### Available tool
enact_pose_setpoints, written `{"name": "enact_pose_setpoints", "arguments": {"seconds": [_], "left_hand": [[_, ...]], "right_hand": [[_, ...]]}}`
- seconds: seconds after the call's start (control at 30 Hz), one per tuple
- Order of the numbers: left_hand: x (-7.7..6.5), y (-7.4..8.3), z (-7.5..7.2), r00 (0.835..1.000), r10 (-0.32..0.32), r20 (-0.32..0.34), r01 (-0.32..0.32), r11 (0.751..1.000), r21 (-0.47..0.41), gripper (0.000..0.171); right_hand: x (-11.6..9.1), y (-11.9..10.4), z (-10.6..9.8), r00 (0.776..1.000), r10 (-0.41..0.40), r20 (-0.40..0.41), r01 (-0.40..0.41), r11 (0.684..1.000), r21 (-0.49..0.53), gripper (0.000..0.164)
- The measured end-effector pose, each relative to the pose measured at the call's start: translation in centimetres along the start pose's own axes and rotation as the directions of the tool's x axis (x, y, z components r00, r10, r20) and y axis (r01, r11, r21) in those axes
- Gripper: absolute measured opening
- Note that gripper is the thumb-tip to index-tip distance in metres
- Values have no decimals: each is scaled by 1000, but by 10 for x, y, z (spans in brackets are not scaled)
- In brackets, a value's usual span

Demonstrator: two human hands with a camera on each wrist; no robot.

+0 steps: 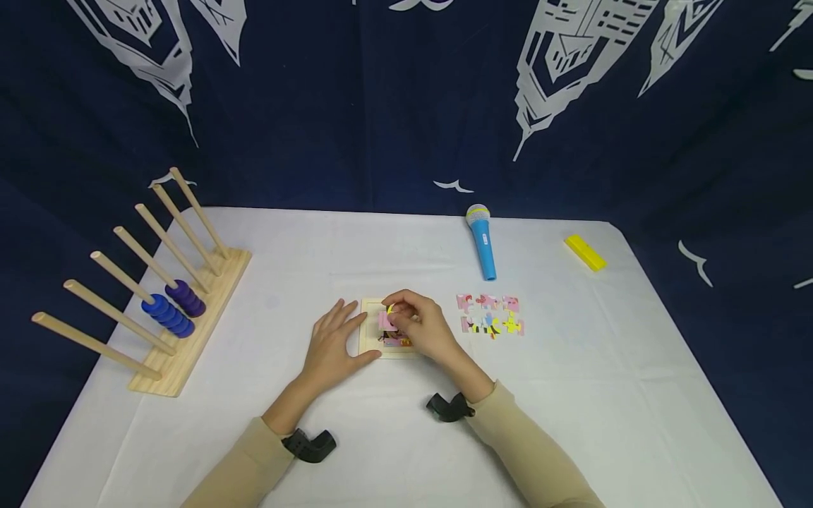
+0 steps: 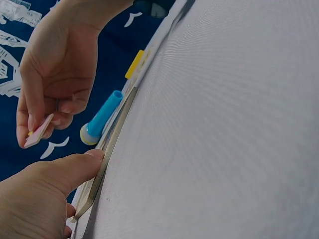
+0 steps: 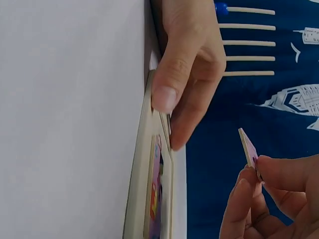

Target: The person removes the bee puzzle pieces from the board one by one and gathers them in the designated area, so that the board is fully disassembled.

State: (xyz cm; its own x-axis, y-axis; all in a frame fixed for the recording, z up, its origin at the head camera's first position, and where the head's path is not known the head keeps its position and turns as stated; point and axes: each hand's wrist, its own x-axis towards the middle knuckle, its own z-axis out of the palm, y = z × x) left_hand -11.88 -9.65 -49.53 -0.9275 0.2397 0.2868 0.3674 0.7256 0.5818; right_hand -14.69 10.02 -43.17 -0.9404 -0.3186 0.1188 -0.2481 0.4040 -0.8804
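A pale wooden puzzle tray [image 1: 369, 343] lies on the white table, with several assembled pink picture pieces [image 3: 155, 186] inside. My left hand [image 1: 332, 355] rests at the tray's left side and near corner, fingers fairly straight. In the left wrist view its thumb [image 2: 82, 167] presses on the tray's edge. My right hand [image 1: 428, 330] is over the tray and pinches a pink puzzle piece [image 3: 248, 147] between thumb and fingers. That piece is tilted and held clear of the tray. Several loose puzzle pieces [image 1: 488, 302] lie in rows to the right of the tray.
A wooden bead rack [image 1: 219, 289] with upright pegs and blue [image 1: 168, 315] and purple rings [image 1: 185, 298] stands on the left. Behind the loose pieces lies a blue toy microphone [image 1: 483, 247]. Farther right is a yellow block [image 1: 586, 252]. A dark blue curtain [image 1: 305, 127] hangs behind the table.
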Motion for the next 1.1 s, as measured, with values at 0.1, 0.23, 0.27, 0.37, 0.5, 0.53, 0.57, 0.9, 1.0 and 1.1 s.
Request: {"name": "enact_pose_setpoints", "arguments": {"seconds": [0.1,0.23,0.27,0.37,0.5,0.53,0.57,0.9,1.0,1.1], "left_hand": [[0,0,0,1000,-7,0,7,1000,2,73],[0,1,1,1000,-8,1,8,1000,3,74],[0,1,1,1000,-8,1,8,1000,2,74],[0,2,1,1000,-4,-3,4,1000,-6,74],[-1,2,2,1000,-2,-10,2,1000,-11,75],[-1,2,2,1000,-2,-11,2,1000,-11,75],[-1,2,2,1000,-2,-12,2,1000,-11,75],[0,1,3,1000,-5,-12,4,1000,-20,74],[0,1,3,1000,-3,-14,3,1000,-17,74],[-1,1,3,1000,-4,-16,4,1000,-16,74]], "right_hand": [[-3,2,-8,1000,27,5,-27,1000,16,20],[-11,8,-20,997,71,-1,-71,997,36,21],[-15,5,-24,996,90,-2,-89,995,37,21],[-24,5,-38,988,156,-14,-155,987,45,24],[-36,16,-58,974,220,-51,-218,975,51,25],[-38,22,-63,972,228,-64,-225,973,54,24],[-41,26,-69,970,229,-76,-225,973,59,23],[-66,44,-107,956,254,-149,-255,967,12,19],[-69,49,-110,949,278,-146,-280,960,9,19],[-70,55,-111,944,301,-136,-304,953,-1,18]]}}
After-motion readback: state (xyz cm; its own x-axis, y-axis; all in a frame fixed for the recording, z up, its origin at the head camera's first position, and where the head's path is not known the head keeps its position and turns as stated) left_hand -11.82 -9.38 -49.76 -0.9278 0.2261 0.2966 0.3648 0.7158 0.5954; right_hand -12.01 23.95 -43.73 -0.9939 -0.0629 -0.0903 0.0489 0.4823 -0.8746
